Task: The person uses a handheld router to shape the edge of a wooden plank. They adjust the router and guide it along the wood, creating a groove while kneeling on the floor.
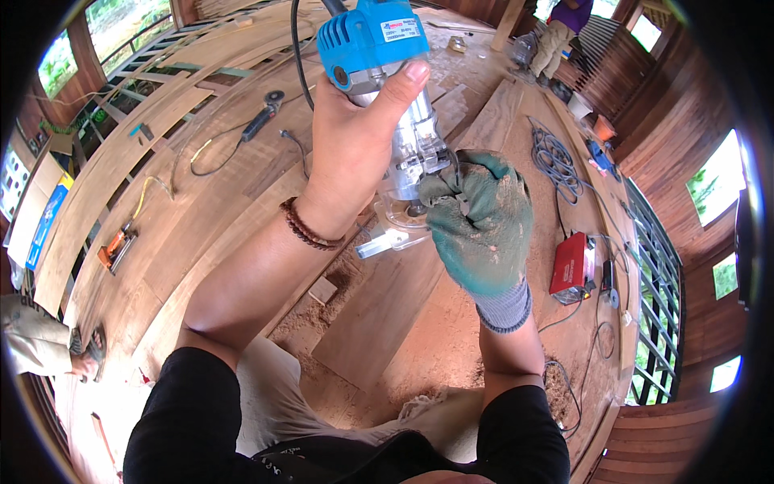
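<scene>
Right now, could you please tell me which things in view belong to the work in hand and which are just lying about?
In hand:
- blue power tool, gripped by the bare left hand
- gloved right hand, fingers curled at the tool's lower end

Lying about:
- red boxy machine
- coiled cable
- grinder
- orange tool

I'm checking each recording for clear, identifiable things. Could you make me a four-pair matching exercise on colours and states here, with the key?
1. Left hand
2. Right hand
3. Power tool
4. Boxy machine

A. Red, standing on the floor
B. Bare
C. Blue-topped, held up
D. Gloved, mostly green

Pairs: 1-B, 2-D, 3-C, 4-A
</scene>
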{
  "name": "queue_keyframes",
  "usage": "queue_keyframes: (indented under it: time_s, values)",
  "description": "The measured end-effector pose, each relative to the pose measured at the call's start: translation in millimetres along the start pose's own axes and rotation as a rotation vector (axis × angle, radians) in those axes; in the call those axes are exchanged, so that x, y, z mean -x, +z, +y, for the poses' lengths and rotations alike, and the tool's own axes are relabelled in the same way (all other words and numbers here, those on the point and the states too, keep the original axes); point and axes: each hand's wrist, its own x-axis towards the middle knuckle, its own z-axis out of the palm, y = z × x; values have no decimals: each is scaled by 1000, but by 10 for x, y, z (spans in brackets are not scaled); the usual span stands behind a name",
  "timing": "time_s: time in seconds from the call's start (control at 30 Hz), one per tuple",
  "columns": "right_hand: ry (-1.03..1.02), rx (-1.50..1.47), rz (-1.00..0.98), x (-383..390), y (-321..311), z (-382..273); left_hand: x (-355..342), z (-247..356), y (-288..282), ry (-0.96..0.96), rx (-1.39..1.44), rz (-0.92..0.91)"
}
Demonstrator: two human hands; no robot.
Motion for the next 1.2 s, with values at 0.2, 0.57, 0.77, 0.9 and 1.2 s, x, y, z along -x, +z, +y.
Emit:
queue_keyframes:
  time_s: [0.2, 0.57, 0.77, 0.9, 1.2]
  values:
    - [-156, -188, 41, -85, -221, 315, -33, 46, -94, -197, 20, -128]
    - [428, -990, -190, -83, -43, 562, 107, 44, 8, -482, 115, -260]
    - [591, -1365, -248, -44, 156, 424, 187, -8, 71, -430, 89, -283]
    - [634, -1544, -283, -59, 127, 364, 177, -6, 80, -450, 84, -307]
    - [658, -1666, -184, -77, 224, 328, 151, -35, 11, -541, 125, -306]
